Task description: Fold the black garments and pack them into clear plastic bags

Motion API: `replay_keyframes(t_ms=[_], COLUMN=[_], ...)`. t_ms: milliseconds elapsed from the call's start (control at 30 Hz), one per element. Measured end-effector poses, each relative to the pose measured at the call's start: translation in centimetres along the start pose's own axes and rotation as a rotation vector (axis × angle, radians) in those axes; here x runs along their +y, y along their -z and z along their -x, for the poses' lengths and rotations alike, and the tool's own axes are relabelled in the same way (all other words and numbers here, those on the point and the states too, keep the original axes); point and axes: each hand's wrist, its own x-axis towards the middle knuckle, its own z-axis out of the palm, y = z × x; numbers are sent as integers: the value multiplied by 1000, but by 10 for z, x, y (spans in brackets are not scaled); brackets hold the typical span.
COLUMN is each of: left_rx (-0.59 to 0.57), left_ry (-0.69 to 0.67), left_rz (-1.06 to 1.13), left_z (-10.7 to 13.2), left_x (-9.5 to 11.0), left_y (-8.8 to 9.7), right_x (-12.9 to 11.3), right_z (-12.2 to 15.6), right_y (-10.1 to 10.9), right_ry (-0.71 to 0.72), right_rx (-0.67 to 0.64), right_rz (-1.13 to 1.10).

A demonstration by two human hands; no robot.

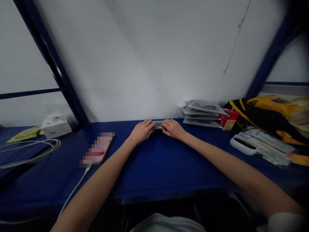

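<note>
Both arms stretch forward over the blue tabletop (166, 164) to its far edge by the wall. Between the hands lies a small flat grey packet (157, 125), with a shiny look like plastic; its contents cannot be made out. My left hand (143, 130) grips its left end, fingers curled over it. On its right end my right hand (173, 128) is closed in the same way. Most of both ends is hidden under the fingers. A stack of similar flat, clear-wrapped packets (202, 112) stands to the right of my right hand.
Left of my forearm lies a phone (98, 149) with a white cable (72, 193) running toward me. Farther left are a tissue pack (56, 125) and a coiled cable (51, 145). At right sit a red box (229, 119), a white case (242, 146) and a black-and-yellow bag (270, 119).
</note>
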Motion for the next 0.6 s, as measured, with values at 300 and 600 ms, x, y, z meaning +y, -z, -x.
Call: replay_keyframes(t_ms=[300, 600], left_rx=[20, 4], left_ry=[-21, 4], left_rz=[28, 66], left_z=[0, -2], left_x=[5, 7], left_y=[-15, -16], right_x=[-9, -13], right_z=[-2, -7], right_y=[-7, -4], right_ry=[-24, -66], right_rx=[21, -43], right_rz=[-93, -154])
